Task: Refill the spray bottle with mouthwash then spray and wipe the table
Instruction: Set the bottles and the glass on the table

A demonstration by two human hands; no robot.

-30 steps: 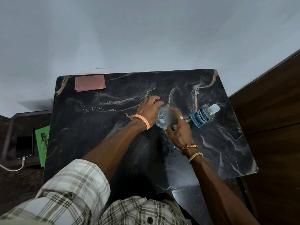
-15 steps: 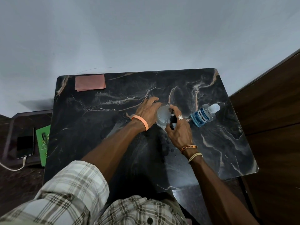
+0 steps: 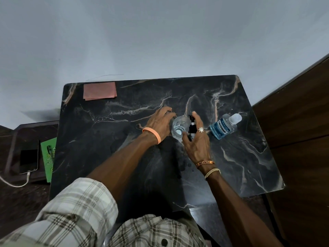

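Head view: your right hand [image 3: 196,139] has risen since a second ago and now pinches the black spray head [image 3: 192,125] at the right edge of the bottle [image 3: 179,129], whose mouth shows open. Your left hand [image 3: 161,124] grips the bottle's left side, and the bottle stands on the worktop [image 3: 106,139]. I judge it ready for filling, since the mouthwash [image 3: 223,128] lies capped, right of the bottle. You have one bottle, one spray head, one mouthwash and one pink cloth [image 3: 99,90], which is far back-left of the bottle.
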